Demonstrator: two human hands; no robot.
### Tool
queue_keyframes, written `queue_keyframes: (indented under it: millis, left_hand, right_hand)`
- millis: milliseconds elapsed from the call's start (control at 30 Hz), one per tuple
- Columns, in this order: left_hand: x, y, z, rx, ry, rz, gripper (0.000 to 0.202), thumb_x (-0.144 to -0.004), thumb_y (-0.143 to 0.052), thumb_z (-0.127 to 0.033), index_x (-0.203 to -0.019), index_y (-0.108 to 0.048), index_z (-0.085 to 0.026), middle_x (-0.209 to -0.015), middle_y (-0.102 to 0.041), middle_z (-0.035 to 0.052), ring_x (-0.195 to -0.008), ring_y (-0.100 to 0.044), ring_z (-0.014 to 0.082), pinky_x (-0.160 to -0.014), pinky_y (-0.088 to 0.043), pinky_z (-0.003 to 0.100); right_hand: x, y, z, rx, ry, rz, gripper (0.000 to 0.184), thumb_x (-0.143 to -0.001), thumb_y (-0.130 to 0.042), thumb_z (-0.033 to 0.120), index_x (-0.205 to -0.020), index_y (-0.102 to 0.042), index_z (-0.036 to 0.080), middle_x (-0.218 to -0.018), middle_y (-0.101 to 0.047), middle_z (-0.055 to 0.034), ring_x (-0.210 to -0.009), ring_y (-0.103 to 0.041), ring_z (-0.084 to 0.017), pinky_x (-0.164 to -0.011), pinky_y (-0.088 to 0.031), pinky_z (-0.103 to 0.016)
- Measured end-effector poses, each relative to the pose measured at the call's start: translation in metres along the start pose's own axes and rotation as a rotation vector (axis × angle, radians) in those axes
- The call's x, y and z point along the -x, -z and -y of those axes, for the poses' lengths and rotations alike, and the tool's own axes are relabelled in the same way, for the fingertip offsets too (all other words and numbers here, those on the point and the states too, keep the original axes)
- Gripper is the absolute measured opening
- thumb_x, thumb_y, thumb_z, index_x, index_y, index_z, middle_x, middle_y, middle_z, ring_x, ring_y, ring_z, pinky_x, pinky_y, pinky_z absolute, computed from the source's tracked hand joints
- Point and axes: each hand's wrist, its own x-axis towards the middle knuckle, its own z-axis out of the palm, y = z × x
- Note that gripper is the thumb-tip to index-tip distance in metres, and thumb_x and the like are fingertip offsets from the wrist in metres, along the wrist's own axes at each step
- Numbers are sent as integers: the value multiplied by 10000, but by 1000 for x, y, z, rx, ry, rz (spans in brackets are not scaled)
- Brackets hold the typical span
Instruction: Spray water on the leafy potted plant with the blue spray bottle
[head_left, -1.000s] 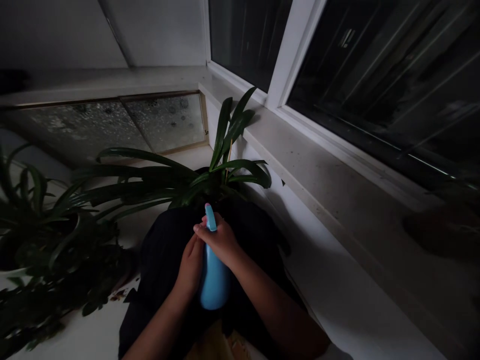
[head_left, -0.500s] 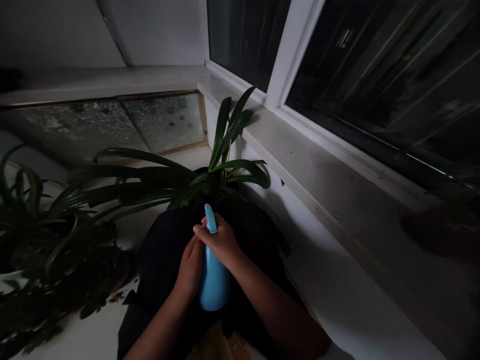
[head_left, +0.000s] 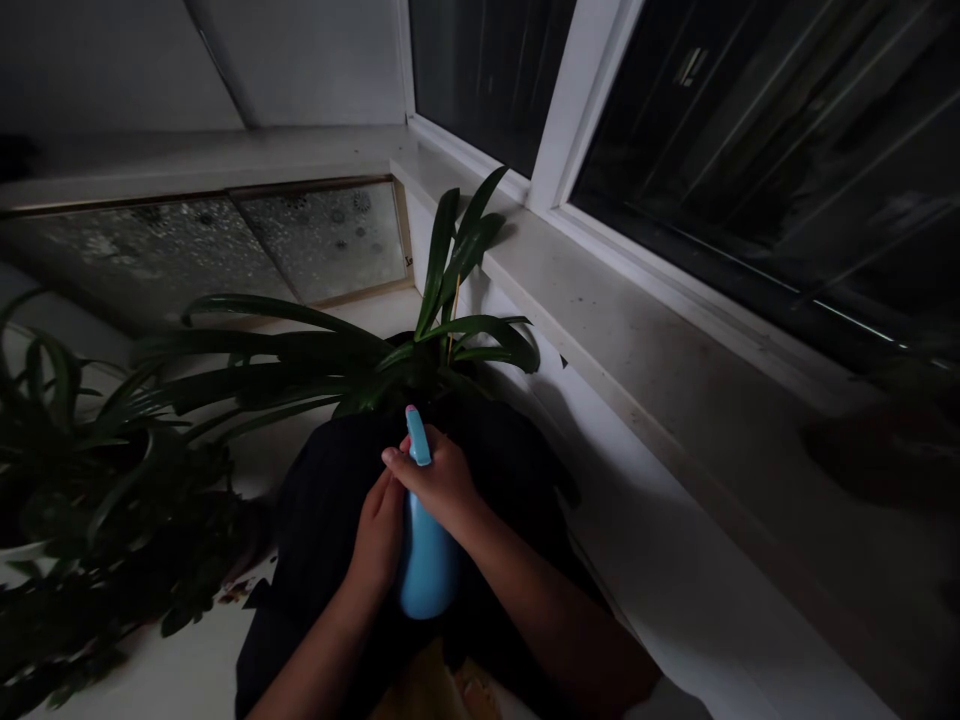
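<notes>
We note a dark window [head_left: 750, 180] at upper right, above a pale sill [head_left: 622, 340] that carries small dark specks. Patterned glass panels [head_left: 315, 240] close the far corner. Dark clothing [head_left: 322, 500] covers the wearer's bent legs. Directly beyond the knees stands a strap-leaved plant [head_left: 285, 350]; its long leaves spread mainly left, some rise toward the sill, and its pot is hidden. To the left, in shadow, we record further potted plants [head_left: 60, 390].

The blue spray bottle [head_left: 427, 575] is between the two hands, above the lap, its head toward the plant. We find the right hand [head_left: 439, 475] wrapped firmly about the neck, thumb reaching across to the left. The left hand [head_left: 381, 520] is folded against the bottle's left side, its fingers partly concealed. A thin stick [head_left: 454, 320] rises among the leaves. The smallest item is the pink nozzle tip [head_left: 409, 408].

On progress, we judge the bottle taken up and levelled at the plant. We see no mist; leaf wetness and trigger position cannot be determined, so what remains is unsettled.
</notes>
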Motion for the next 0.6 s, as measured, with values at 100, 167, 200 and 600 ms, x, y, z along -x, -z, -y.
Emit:
queue_keyframes:
  millis: [100,167,200,600]
  left_hand:
    - [-1,0,0,-8,-8,3,415,-795,-646,-602,-869,-691,-196,-975,-779,82,-1222,-676,344,-1114,-499,415]
    - [-2,-1,0,-12,-2,15,471,-810,-625,-612,-970,-720,-180,-1091,-783,95,-1256,-662,343,-1124,-492,419]
    - [-2,0,0,-15,6,21,510,-818,-614,-616,-1036,-729,-170,-1166,-775,104,-1277,-652,342,-1132,-486,422]
    - [-1,1,6,-45,-24,34,611,-833,-601,-641,-1143,-739,-133,-1240,-767,134,-1278,-661,349,-1140,-486,440]
  right_hand:
    - [0,0,2,9,-25,5,224,-831,-778,375,-871,-620,221,-844,-701,-13,-865,-716,-216,-842,-538,-338]
    - [-1,1,3,16,-59,13,232,-824,-792,355,-932,-645,211,-924,-734,-33,-935,-731,-225,-891,-541,-344]
    - [-2,1,3,6,-71,20,251,-823,-797,351,-970,-655,206,-967,-747,-43,-968,-737,-228,-912,-542,-346]
    - [0,-1,-5,-54,3,-17,231,-803,-788,370,-811,-617,215,-763,-678,3,-775,-698,-198,-771,-530,-324]
